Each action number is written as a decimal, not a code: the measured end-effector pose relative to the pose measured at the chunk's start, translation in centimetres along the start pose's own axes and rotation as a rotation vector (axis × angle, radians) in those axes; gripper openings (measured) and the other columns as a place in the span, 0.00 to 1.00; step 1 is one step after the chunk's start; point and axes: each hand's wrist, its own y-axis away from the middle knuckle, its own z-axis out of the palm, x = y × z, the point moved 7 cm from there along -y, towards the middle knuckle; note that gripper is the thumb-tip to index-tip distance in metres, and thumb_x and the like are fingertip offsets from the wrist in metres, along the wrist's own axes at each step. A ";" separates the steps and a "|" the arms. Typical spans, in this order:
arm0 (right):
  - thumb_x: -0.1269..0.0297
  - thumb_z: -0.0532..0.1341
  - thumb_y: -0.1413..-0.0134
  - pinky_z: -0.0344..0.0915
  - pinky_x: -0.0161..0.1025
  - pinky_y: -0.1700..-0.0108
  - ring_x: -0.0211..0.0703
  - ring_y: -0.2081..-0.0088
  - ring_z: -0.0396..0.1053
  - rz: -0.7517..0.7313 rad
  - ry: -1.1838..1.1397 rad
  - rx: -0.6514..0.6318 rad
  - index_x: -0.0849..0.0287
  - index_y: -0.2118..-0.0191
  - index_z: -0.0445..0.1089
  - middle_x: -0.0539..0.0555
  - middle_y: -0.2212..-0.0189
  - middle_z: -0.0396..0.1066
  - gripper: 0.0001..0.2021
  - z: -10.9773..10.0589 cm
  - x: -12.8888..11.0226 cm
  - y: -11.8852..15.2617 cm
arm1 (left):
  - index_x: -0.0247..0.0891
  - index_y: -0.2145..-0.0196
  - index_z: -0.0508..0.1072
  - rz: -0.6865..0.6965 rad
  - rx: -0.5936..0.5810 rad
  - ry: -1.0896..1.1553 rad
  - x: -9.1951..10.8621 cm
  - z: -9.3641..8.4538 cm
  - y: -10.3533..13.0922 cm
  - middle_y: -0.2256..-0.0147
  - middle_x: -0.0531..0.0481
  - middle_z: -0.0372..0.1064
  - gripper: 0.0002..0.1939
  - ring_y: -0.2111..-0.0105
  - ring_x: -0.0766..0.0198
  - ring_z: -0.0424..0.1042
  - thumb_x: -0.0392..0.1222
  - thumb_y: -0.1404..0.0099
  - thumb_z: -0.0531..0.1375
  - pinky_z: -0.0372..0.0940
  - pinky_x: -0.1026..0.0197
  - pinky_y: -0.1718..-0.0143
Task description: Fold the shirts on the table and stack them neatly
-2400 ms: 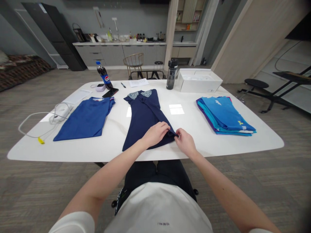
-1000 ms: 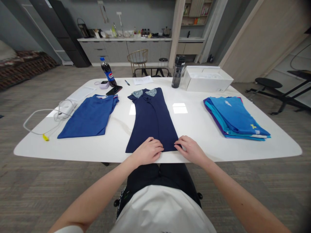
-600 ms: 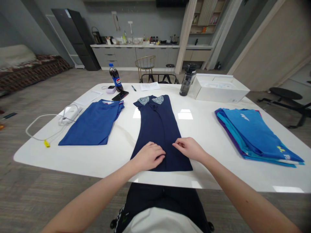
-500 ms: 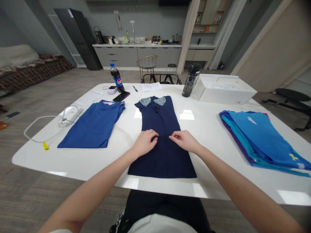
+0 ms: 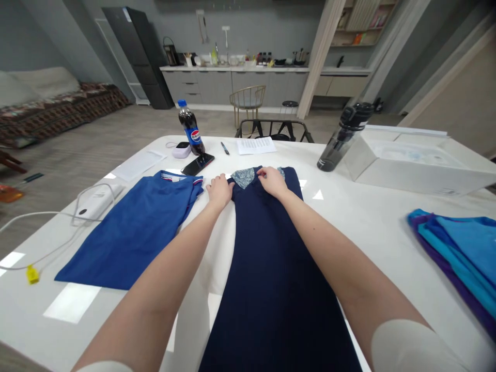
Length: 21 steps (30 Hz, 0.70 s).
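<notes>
A dark navy collared shirt [image 5: 273, 258] lies lengthwise on the white table, its hem running out of the bottom of the view. Its collar [image 5: 244, 177] has a grey-blue pattern. My left hand [image 5: 220, 191] is at the left sleeve edge, fingers bent and thumb against the cloth. Over the middle of the collar, my right hand [image 5: 272, 182] pinches fabric between thumb and forefinger and covers part of the right collar flap. Left of my left forearm a blue shirt [image 5: 127, 227] is spread, partly behind that arm.
Behind the shirts stand a cola bottle [image 5: 191, 129], a phone [image 5: 198, 164], a pen [image 5: 225, 148] and a paper sheet [image 5: 256, 145]. To the right are a dark water bottle [image 5: 343, 137], a white box [image 5: 411, 170] and folded blue garments [image 5: 461, 248]. A white cable [image 5: 50, 213] trails at left.
Both hands have moved from the middle of the navy shirt up to its collar end. The view has come nearer, so the shirt's hem is now out of sight.
</notes>
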 end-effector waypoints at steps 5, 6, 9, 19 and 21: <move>0.68 0.54 0.35 0.59 0.70 0.45 0.68 0.40 0.59 0.068 0.219 -0.135 0.48 0.34 0.64 0.66 0.39 0.62 0.25 2.7 1.9 -5.4 | 0.37 0.50 0.71 -0.048 -0.080 0.059 -1.1 1.5 -1.5 0.50 0.34 0.74 0.17 0.45 0.42 0.70 0.51 0.30 0.59 0.61 0.44 0.46; 0.68 0.54 0.35 0.58 0.72 0.45 0.69 0.40 0.58 0.084 0.239 -0.164 0.47 0.32 0.62 0.66 0.39 0.61 0.26 3.3 2.2 -5.9 | 0.38 0.54 0.72 -0.048 -0.084 0.077 -1.3 1.8 -1.7 0.51 0.35 0.75 0.15 0.46 0.43 0.71 0.51 0.31 0.59 0.62 0.45 0.47; 0.67 0.53 0.34 0.56 0.73 0.45 0.69 0.41 0.58 0.053 0.271 -0.179 0.47 0.36 0.67 0.66 0.41 0.62 0.24 4.4 2.5 -6.7 | 0.39 0.61 0.73 -0.029 -0.032 0.127 -1.8 1.9 -1.7 0.55 0.38 0.76 0.12 0.50 0.46 0.73 0.50 0.31 0.59 0.63 0.49 0.49; 0.70 0.57 0.45 0.64 0.44 0.54 0.46 0.62 0.67 -0.098 -0.090 0.102 0.57 0.56 0.73 0.55 0.62 0.74 0.12 -0.7 3.8 -6.9 | 0.40 0.59 0.69 0.154 0.051 0.856 5.6 -3.9 0.3 0.77 0.57 0.68 0.10 0.78 0.66 0.70 0.49 0.29 0.56 0.62 0.65 0.71; 0.69 0.58 0.48 0.64 0.41 0.57 0.43 0.67 0.66 -0.119 -0.198 0.129 0.59 0.58 0.74 0.53 0.64 0.75 0.12 -2.1 4.9 -6.9 | 0.40 0.57 0.69 0.234 -0.011 0.956 9.9 -4.2 0.9 0.76 0.57 0.69 0.11 0.77 0.66 0.71 0.49 0.29 0.57 0.63 0.65 0.70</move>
